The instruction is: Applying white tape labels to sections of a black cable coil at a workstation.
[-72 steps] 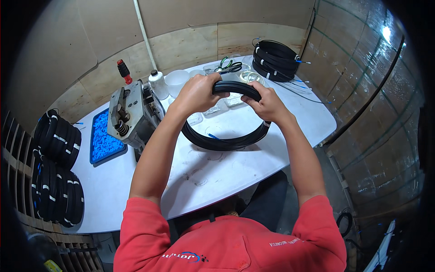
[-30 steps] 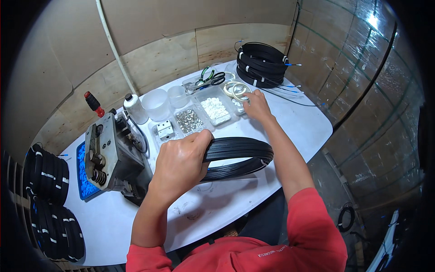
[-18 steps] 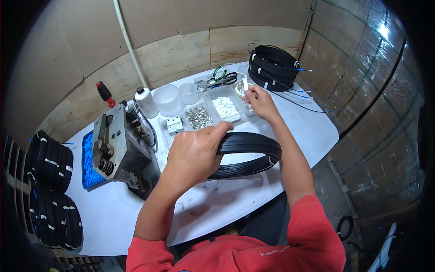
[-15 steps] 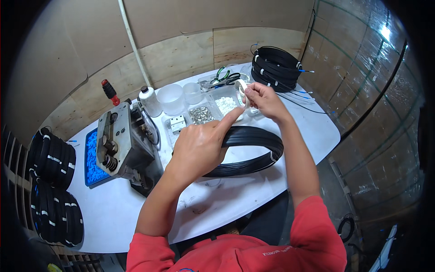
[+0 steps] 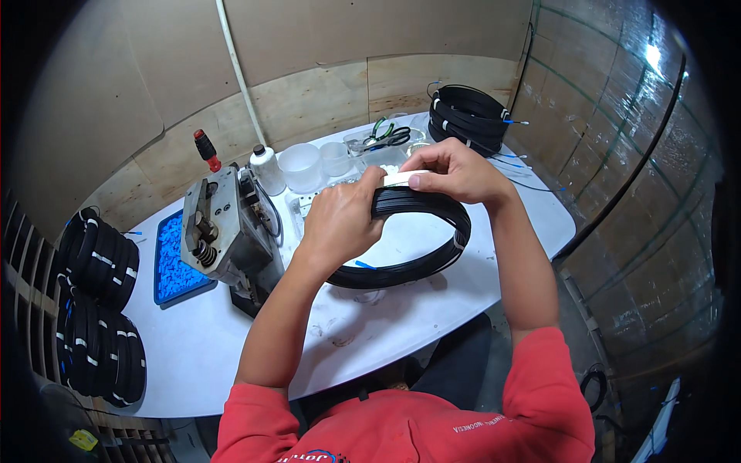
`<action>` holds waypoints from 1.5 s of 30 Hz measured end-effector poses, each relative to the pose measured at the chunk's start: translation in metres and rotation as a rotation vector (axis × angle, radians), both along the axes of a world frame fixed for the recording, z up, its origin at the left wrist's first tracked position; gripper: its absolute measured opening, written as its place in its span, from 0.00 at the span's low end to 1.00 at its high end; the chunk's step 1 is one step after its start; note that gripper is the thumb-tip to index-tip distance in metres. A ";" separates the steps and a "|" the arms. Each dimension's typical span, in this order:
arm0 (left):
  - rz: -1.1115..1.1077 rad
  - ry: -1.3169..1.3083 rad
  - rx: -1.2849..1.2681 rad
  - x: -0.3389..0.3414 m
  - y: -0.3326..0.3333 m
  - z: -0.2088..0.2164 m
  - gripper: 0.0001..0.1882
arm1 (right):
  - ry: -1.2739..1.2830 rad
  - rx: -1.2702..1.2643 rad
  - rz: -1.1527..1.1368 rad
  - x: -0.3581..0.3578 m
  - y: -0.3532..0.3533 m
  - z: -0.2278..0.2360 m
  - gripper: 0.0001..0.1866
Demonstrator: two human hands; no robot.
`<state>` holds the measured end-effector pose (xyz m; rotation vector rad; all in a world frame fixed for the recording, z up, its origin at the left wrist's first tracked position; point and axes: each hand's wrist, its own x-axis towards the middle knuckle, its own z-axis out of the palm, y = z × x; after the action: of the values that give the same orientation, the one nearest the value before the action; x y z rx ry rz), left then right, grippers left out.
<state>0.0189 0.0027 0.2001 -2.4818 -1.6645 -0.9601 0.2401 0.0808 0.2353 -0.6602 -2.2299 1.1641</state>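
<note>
From here I see the left hand (image 5: 343,220) clamped on the black coil (image 5: 426,203) over the desk (image 5: 193,363), maybe so it can't flop; the right hand (image 5: 461,176) pinches white tape (image 5: 398,179) at the coil's top, perhaps to hold it straight

Bench (image 5: 193,363): white top, curved front edge, dark smudges toward the front. On it, left to right: blue tray (image 5: 185,296) of small blue pieces, metal machine (image 5: 224,216) just beside it, white bottle (image 5: 268,173) with dark cap, two translucent tubs (image 5: 299,177), clear boxes (image 5: 384,157) partly hidden, black cable coils (image 5: 463,127) at back right.
</note>
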 end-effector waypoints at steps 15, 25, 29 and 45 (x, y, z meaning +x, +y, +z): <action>-0.029 0.004 0.008 -0.006 -0.003 -0.003 0.21 | -0.073 0.586 -0.027 -0.022 -0.020 0.002 0.13; -0.009 0.038 0.015 -0.005 -0.006 -0.001 0.17 | -0.072 0.492 -0.055 -0.023 -0.027 0.003 0.12; -0.013 0.028 0.025 -0.003 -0.005 -0.003 0.17 | -0.077 0.516 -0.066 -0.021 -0.023 -0.003 0.12; -0.013 0.018 0.018 -0.003 0.000 -0.002 0.17 | 0.018 0.559 -0.114 -0.019 -0.012 -0.015 0.16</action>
<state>0.0155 0.0027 0.1980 -2.4850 -1.6298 -0.9467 0.2210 0.0692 0.2204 -0.5262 -2.3141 0.4474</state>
